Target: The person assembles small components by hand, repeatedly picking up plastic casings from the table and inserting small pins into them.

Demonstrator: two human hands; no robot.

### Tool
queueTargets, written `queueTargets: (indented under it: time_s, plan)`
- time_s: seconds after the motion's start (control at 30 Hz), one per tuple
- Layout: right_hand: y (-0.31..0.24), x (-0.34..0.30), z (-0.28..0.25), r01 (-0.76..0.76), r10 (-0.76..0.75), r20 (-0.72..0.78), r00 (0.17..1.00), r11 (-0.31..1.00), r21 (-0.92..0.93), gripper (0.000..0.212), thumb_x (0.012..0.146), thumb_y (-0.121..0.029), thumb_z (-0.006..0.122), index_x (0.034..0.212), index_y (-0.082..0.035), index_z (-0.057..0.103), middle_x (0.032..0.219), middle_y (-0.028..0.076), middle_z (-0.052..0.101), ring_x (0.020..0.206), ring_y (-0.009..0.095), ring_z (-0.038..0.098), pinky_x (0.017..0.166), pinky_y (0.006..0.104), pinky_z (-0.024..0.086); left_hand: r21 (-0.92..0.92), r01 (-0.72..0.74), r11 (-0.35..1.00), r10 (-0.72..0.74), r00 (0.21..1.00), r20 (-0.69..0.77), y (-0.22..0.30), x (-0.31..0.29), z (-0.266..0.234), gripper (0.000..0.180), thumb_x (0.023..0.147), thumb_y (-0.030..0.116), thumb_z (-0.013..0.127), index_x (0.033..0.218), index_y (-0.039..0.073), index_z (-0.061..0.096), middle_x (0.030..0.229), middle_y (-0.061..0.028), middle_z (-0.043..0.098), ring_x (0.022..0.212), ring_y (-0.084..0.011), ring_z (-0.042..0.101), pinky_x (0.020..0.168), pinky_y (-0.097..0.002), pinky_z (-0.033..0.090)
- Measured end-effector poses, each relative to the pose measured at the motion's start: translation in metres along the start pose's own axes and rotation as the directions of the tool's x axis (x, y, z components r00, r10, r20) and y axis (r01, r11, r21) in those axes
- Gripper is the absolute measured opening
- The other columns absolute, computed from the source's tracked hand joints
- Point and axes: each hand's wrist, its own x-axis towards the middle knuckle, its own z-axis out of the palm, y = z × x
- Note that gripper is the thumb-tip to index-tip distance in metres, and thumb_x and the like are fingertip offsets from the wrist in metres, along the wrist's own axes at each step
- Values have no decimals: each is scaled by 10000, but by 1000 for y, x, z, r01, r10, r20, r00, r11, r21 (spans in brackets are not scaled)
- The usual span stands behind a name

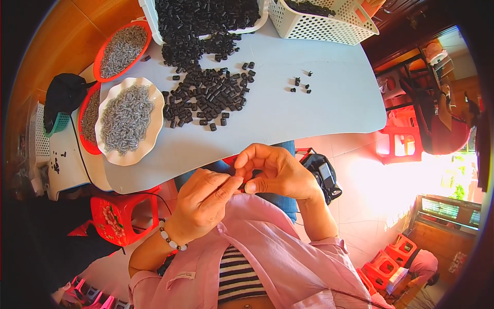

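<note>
We see the left grip (200,201) and right grip (278,172) brought together in front of the pink shirt (303,262), their fingertips meeting. The left one is narrow, thumb against fingers, with the back of the hand turned up; the right one curls its fingers in an arch, thumb pointing toward the left fingertips. We cannot tell what, if anything, is pinched there, since the fingers cover it. Both forearms bend inward, and a beaded bracelet (172,238) rings the left wrist.

The hands sit just at the near edge of the pale surface (278,110), whose rim curves away to a rounded corner at the right. Beyond them, a smooth stretch runs between the heap of black pieces (213,95) and a few small black parts (307,86) to the right.

The heaped pieces are short, dark cylinders, spilling from a white bin (151,19) at the far edge. Left of them, a cream plate (157,136) with a scalloped rim carries tiny silvery-grey bits, as does a red bowl (147,41) behind it. A perforated white basket (321,28) stands at the far right.
</note>
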Motion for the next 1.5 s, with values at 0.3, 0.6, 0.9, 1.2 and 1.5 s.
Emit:
queueTargets:
  time_s: [0.3,0.6,0.9,1.2,1.5]
  plan:
    - [5,-1,5,-118,97,143,985,982,150,486,885,62,654,1362,37,562,1205,157,676,1031,192,681,906,341,569,-7,-26,1000,26,1000,16,2,-1,1,406,709,-94,694,1113,-62,670,987,-107,652,777,-239,619,675,-345,515]
    - [11,-4,5,-118,102,113,988,983,139,443,847,94,662,1284,33,631,1083,166,720,955,203,715,850,315,591,-3,-47,999,47,997,61,7,-3,0,342,717,-69,692,1056,-88,658,961,-121,637,760,-238,603,662,-336,498]
    - [5,-7,22,-55,79,-129,989,982,178,355,920,3,665,1267,41,603,1100,183,710,957,249,726,825,333,617,-56,130,990,-132,990,-38,0,-1,4,522,658,-189,655,1152,-23,672,983,-98,644,797,-259,629,679,-346,545]
    - [14,-16,33,130,-113,-317,942,991,34,225,918,-41,706,1120,44,657,1026,133,723,968,195,717,819,296,600,-83,151,985,-158,983,-93,0,0,6,507,677,-180,673,1159,-24,690,951,-99,648,788,-238,629,650,-325,537]
    - [16,-20,32,158,-125,-324,938,985,76,121,910,2,698,1023,46,692,920,131,730,871,192,729,793,305,607,-68,162,984,-169,980,-106,6,2,6,364,803,-140,677,1138,-3,721,924,-92,672,753,-184,650,621,-261,537]
